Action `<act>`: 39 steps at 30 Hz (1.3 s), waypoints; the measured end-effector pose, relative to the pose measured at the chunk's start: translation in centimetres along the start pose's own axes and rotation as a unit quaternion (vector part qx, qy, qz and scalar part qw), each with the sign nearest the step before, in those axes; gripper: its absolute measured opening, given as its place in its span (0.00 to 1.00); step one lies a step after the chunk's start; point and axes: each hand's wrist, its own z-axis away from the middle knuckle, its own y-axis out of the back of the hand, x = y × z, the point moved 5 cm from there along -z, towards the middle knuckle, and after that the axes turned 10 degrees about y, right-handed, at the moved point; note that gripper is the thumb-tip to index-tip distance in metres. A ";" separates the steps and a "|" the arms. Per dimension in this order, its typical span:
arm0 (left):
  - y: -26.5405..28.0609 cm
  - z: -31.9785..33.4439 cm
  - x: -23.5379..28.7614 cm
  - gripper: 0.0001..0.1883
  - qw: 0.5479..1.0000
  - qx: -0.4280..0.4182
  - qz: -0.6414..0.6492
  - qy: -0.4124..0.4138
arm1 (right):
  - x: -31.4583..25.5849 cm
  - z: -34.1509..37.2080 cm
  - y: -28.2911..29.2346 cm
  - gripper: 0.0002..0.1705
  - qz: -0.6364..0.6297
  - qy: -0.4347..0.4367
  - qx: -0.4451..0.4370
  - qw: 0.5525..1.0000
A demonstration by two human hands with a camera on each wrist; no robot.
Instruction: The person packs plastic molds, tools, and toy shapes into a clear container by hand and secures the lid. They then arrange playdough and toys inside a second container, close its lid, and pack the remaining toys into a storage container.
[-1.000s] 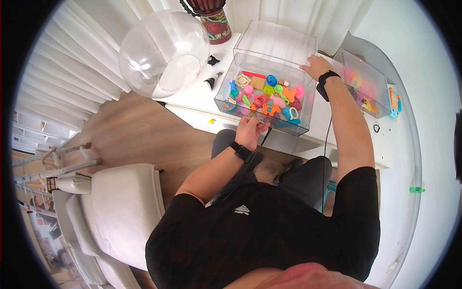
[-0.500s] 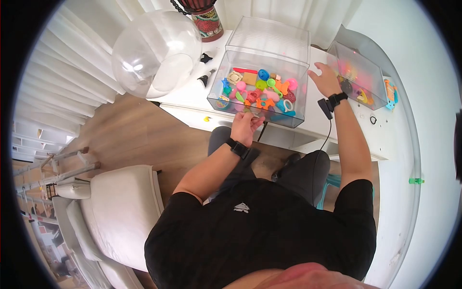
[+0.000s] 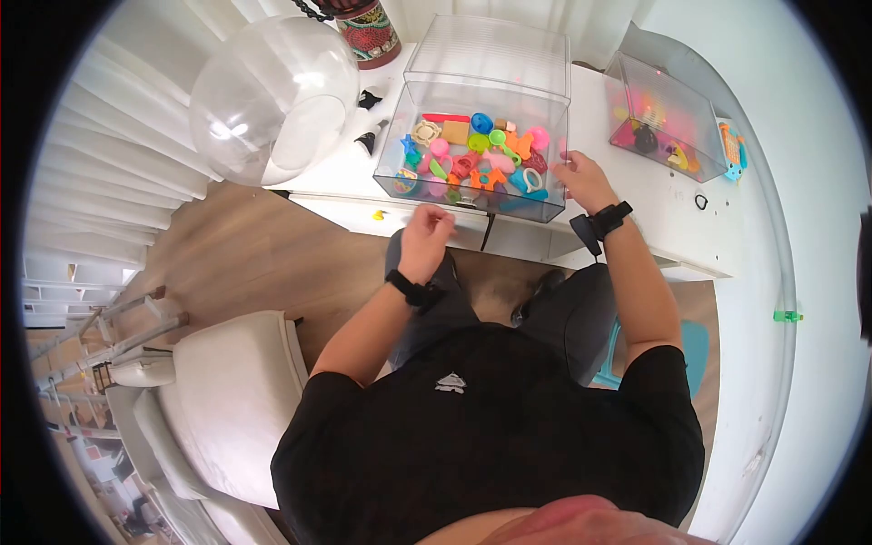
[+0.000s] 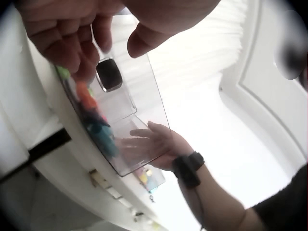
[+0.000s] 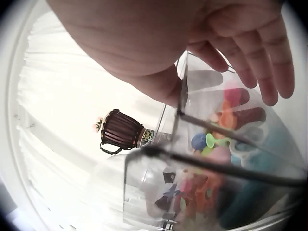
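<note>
A clear plastic box (image 3: 472,91) full of colourful plastic toys (image 3: 486,162) stands on a white table. Its clear lid (image 3: 490,50) is swung up at the back. Just in front of the box hovers my left hand (image 3: 425,243), fingers loosely bent and holding nothing. The left wrist view shows a dark, silver-rimmed latch (image 4: 109,75) on the front wall, close to those fingertips. My right hand (image 3: 586,184) is at the box's right wall; in the right wrist view its fingers (image 5: 276,57) are straight and spread alongside the clear plastic.
Left of the box sits a big clear globe (image 3: 272,100), with a patterned drum (image 3: 371,36) behind. A second clear box (image 3: 668,118) of toys and a toy phone (image 3: 732,150) stand at the right. Small black items (image 3: 368,141) lie between globe and box. A black cord hangs from my right wrist.
My left hand has come away from the box's front latch toward me. My right hand has moved from the back right corner forward along the right side. The lid stays up.
</note>
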 end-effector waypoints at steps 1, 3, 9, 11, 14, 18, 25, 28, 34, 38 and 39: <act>0.7 0.0 0.2 0.08 1.000 -0.001 -0.001 0.002 | 0.1 0.1 -0.1 0.42 -0.001 -0.003 0.000 1.000; 3.1 1.0 4.0 0.11 0.938 0.158 -0.176 -0.252 | 0.4 0.3 -0.4 0.42 -0.007 -0.006 -0.004 1.000; 7.9 -2.6 8.9 0.17 0.865 0.284 -0.245 -0.333 | 1.2 0.4 -0.9 0.41 -0.052 -0.031 0.022 0.998; 9.2 -4.8 8.4 0.20 0.878 0.283 -0.235 -0.305 | 0.6 0.7 -0.8 0.40 -0.052 -0.030 0.019 0.998; 9.8 -8.2 6.0 0.29 0.974 0.146 -0.140 -0.101 | -0.3 1.0 -0.7 0.39 -0.049 -0.038 0.007 0.998; 9.3 -9.5 3.8 0.30 0.998 0.061 -0.002 -0.011 | 0.0 1.0 -1.1 0.33 -0.041 -0.038 -0.014 0.998; 9.0 -10.0 2.9 0.32 0.997 0.016 0.067 0.022 | -0.5 1.4 -1.4 0.25 -0.041 -0.011 0.009 0.999; 8.9 -9.8 3.1 0.33 0.998 0.013 0.052 0.021 | -0.3 1.3 -1.4 0.23 -0.036 -0.008 0.022 0.999; 8.6 -9.5 3.5 0.35 0.998 0.007 0.059 0.011 | 0.6 0.7 -1.3 0.21 -0.030 0.002 0.016 0.999; 8.5 -9.2 3.8 0.36 0.998 0.014 0.060 0.007 | 0.8 0.5 -1.4 0.20 -0.037 0.006 0.013 0.999; 8.5 -9.2 3.7 0.36 0.998 0.015 0.060 0.007 | 0.5 0.6 -1.4 0.20 -0.040 0.008 0.013 0.999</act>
